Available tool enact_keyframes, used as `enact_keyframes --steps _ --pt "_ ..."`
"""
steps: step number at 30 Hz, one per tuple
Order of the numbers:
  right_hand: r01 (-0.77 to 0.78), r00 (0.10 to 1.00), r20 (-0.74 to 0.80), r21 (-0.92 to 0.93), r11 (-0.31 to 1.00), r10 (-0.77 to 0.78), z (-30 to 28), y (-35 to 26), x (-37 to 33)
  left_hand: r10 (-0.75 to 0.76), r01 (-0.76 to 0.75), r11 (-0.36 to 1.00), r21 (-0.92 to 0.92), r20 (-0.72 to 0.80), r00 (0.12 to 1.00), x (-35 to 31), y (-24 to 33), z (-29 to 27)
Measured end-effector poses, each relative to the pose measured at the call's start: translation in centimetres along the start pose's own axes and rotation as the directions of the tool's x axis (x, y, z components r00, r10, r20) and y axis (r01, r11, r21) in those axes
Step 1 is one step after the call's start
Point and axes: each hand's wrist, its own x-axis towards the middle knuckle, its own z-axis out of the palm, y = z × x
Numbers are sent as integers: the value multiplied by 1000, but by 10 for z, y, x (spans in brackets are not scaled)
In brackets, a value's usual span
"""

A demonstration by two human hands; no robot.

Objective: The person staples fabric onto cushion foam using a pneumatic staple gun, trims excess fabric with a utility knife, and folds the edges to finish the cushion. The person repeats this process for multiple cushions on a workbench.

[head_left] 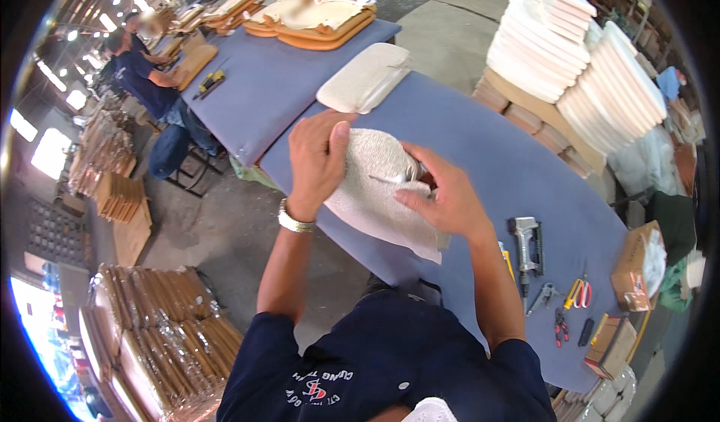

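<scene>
A piece of off-white textured fabric (375, 197) with a rounded far end lies tilted in front of me, over the near part of the blue table. My left hand (319, 156) is closed on its far left edge, thumb raised; the fingertips are partly hidden. At the right side my right hand (442, 193) pinches a folded edge of the fabric, beside a gap where the layers part. What lies inside the fold I cannot make out. Just beyond my hands a similar off-white padded panel (365, 77) rests flat.
On the blue table (487, 152), to my right, lie a staple gun (528, 246), pliers (543, 299), red-handled cutters (561, 327), scissors (579, 293) and a cardboard box (637, 268). White pads (536, 39) stand stacked beyond. People (146, 77) work at the far left; wrapped panels (161, 332) stand nearby.
</scene>
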Motion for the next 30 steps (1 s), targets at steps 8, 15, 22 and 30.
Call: enact_keyframes --steps 8,15,22,30 --pt "66 994 79 54 996 -70 46 -14 -12 -72 109 939 -328 123 990 4 -45 -15" --pt "84 985 -142 -137 987 -103 73 5 3 -22 93 846 -526 139 990 20 -58 -5" --pt "216 952 -161 -249 944 -260 70 -6 7 -82 174 821 -543 190 978 19 -60 -3" --pt "254 918 -236 -266 930 -318 49 11 6 22 62 880 -471 171 985 31 -29 20"
